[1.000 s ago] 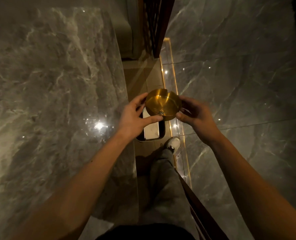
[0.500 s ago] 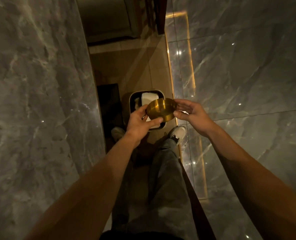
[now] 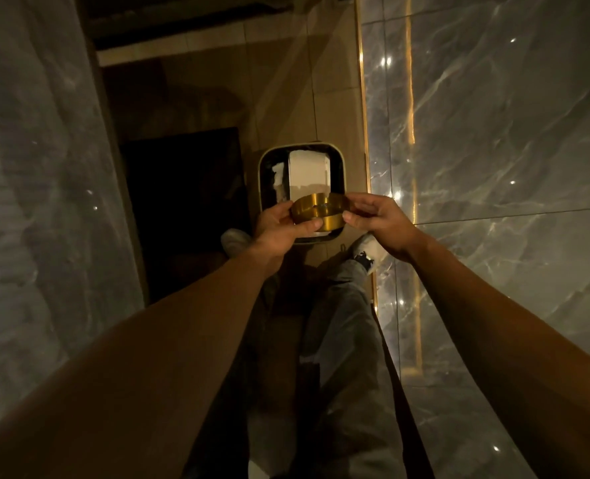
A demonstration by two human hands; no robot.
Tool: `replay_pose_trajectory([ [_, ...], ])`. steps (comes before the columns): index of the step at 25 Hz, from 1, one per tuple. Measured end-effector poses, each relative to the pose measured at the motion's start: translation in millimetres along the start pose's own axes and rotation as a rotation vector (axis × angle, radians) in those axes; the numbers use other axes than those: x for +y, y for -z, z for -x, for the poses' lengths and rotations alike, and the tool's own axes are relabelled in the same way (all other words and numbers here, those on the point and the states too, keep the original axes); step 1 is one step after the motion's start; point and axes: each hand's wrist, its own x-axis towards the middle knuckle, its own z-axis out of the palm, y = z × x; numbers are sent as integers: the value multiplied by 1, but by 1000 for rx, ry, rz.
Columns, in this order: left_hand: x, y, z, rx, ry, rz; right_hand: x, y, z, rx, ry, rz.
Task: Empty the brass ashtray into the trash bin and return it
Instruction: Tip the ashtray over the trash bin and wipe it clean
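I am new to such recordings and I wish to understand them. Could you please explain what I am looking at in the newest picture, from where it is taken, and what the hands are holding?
No machine is here: a person wears one camera on the head, and it looks down at their own bare arms. The left hand and the right hand hold a round, shiny brass ashtray between their fingers, one hand on each side. It looks nearly level, not yet tipped. Directly below it on the tan floor stands a dark rectangular trash bin with a pale rim, with pale rubbish inside. Grey marble surfaces lie on both sides. The person's trouser leg and pale shoes show below.
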Motion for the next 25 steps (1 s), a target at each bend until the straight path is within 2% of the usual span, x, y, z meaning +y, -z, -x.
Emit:
replay_pose_trajectory([
  [7, -36, -2, -55, 58, 110, 57, 46, -6, -50, -29, -19, -18],
  [11, -49, -8, -83, 148, 197, 167, 64, -13, -77, 95, -63, -82],
  [16, -68, -10, -116, 295, 225, 231, 75, -32, -106, 264, -27, -59],
  [25, -67, -22, -138, 484, 210, 162, 88, -43, -125, 290, -49, 7],
])
